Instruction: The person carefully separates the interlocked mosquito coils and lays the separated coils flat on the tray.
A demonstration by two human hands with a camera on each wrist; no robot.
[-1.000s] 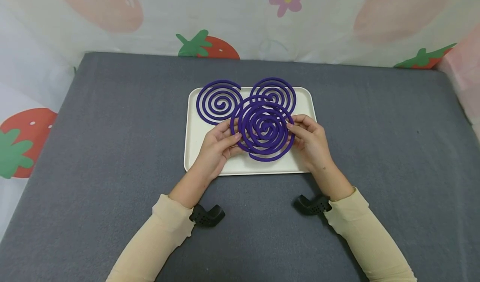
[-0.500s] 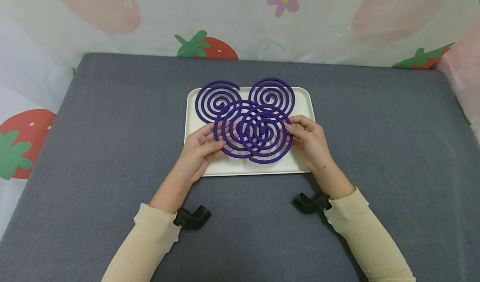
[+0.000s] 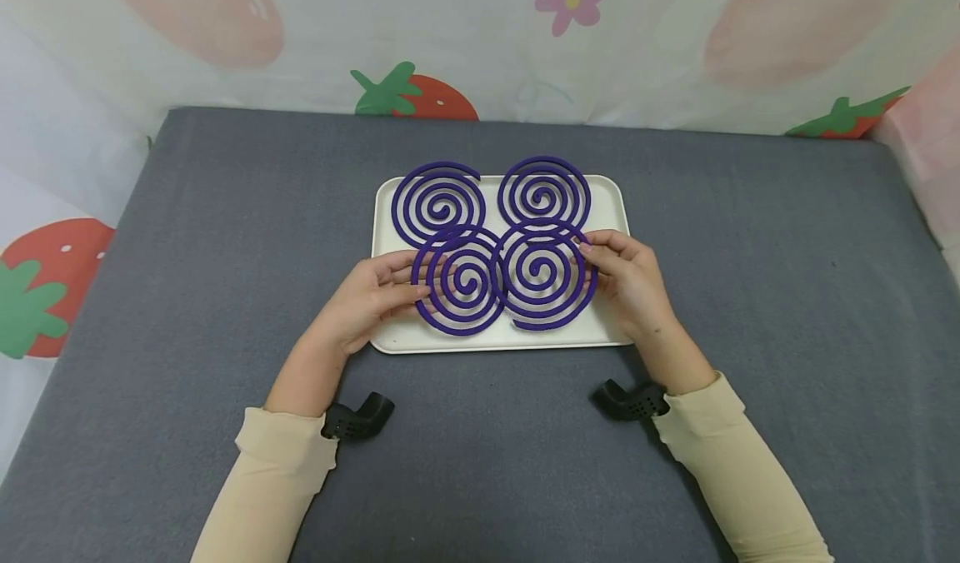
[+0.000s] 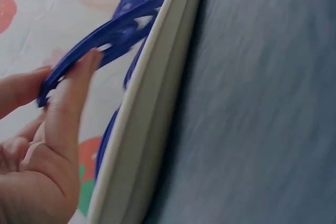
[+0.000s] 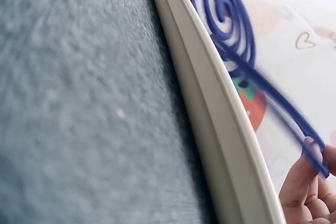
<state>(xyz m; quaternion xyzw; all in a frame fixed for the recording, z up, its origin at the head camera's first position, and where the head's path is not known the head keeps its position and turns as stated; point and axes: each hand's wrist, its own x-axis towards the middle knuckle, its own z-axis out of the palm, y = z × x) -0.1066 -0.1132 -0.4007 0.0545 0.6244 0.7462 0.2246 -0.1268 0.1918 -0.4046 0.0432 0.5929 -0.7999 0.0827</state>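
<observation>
Two purple mosquito coils are held up over the white tray (image 3: 480, 350). My left hand (image 3: 360, 298) pinches the outer left edge of the front left coil (image 3: 468, 280), thumb above and fingers beneath. On the other side, my right hand (image 3: 633, 284) pinches the right edge of the front right coil (image 3: 542, 273). Their inner edges overlap slightly. Behind them are a back left coil (image 3: 444, 211) and a back right coil (image 3: 542, 197), partly covered by the front pair. Both wrist views show the held coils tilted, seen nearly edge-on above the tray's rim.
A grey cloth covers the table (image 3: 765, 280) all around the tray. At the back hangs a pale curtain (image 3: 637, 47) printed with strawberries and a pink flower. The back coils reach past the tray's far rim.
My left hand has drawn its coil left and toward me, off the right one it overlapped, until they lie side by side. The right hand has shifted slightly right with its coil.
</observation>
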